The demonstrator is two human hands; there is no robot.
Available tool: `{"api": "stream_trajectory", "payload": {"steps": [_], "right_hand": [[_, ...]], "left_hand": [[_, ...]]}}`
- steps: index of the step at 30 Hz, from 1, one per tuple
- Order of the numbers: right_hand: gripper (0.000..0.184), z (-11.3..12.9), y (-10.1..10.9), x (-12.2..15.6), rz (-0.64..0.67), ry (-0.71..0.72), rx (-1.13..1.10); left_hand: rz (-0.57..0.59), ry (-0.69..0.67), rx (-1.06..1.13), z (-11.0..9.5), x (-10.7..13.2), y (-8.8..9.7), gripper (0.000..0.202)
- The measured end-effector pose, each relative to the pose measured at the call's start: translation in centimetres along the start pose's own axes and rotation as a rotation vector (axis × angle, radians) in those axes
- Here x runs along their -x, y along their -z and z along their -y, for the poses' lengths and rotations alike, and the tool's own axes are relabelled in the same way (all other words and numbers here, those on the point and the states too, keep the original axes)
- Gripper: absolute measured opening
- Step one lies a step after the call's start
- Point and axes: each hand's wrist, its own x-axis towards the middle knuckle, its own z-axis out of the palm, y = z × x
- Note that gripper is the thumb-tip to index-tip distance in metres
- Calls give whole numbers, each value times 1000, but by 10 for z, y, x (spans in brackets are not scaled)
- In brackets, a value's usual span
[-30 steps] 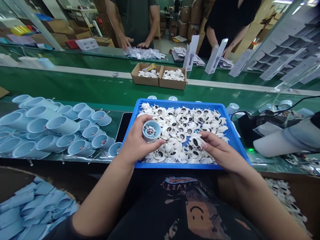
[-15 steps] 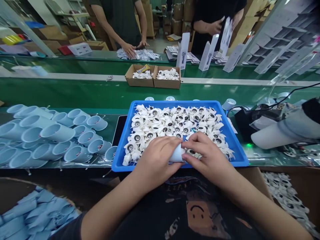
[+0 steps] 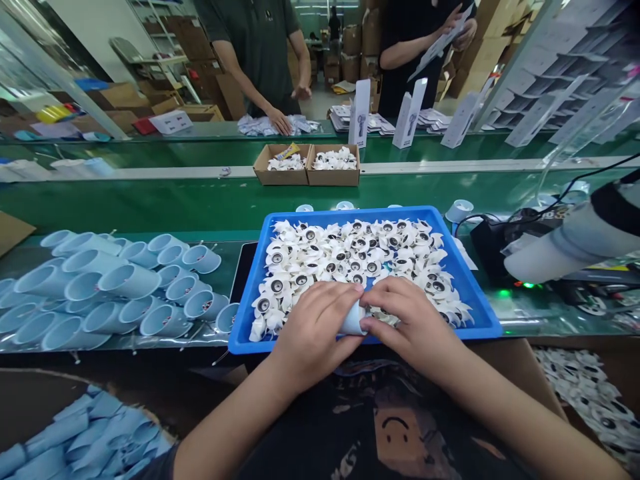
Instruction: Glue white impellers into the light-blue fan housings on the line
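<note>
My left hand (image 3: 320, 330) is wrapped round a light blue plastic cup-shaped housing (image 3: 353, 320), held on its side over the front edge of the blue tray (image 3: 493, 327). My right hand (image 3: 415, 320) has thumb and fingertips closed at the right end of that housing. Whether a small part sits between those fingertips is hidden. Beneath and beyond both hands, white fan impellers (image 3: 340, 257) with dark round hubs fill the tray.
Many light blue housings (image 3: 130, 281) lie stacked at left, and more fill a box (image 3: 85, 433) below. A white cylindrical device (image 3: 555, 257) juts in at right. Two cardboard boxes (image 3: 333, 177) stand ahead. Across the bench, two people handle bags and white cartons (image 3: 410, 113).
The view has tilted up slightly. My hands keep hold of the housing, with its right end turned a little. Across the bench, one person has raised a flat white carton.
</note>
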Motion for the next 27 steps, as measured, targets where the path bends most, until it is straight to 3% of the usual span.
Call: {"api": "stream_trajectory", "payload": {"steps": [3, 7, 10, 12, 15, 16, 18, 20, 21, 24, 27], "right_hand": [[14, -5, -4, -3, -62, -15, -51], [7, -6, -5, -4, -44, -84, -124], [11, -6, 1, 3, -86, -37, -157], [19, -7, 10, 13, -168, 17, -177], [25, -11, 26, 33, -305, -2, -120], [23, -13, 30, 39, -339, -23, -85], [21, -15, 33, 50, -417, -54, -45], [22, -14, 29, 56, -477, -55, -79], [23, -13, 26, 57, -488, -43, -110], [25, -10, 16, 56, -440, 21, -156], [25, -11, 18, 55, -391, 54, -118]], "left_hand": [[-74, 20, 5, -4, 0, -5, 53], [-54, 5, -14, -12, -3, -9, 50], [38, -50, 3, -14, -12, 3, 54], [76, -63, -22, -4, -20, 19, 62], [-86, 66, -253, 40, -37, 54, 66], [-164, 172, -344, 63, -44, 65, 64], [-196, 383, -436, 113, -59, 82, 60], [-119, 663, -504, 162, -73, 90, 53], [-18, 817, -524, 182, -80, 90, 56], [161, 978, -515, 221, -92, 82, 53], [289, 1027, -497, 232, -95, 72, 40]]}}
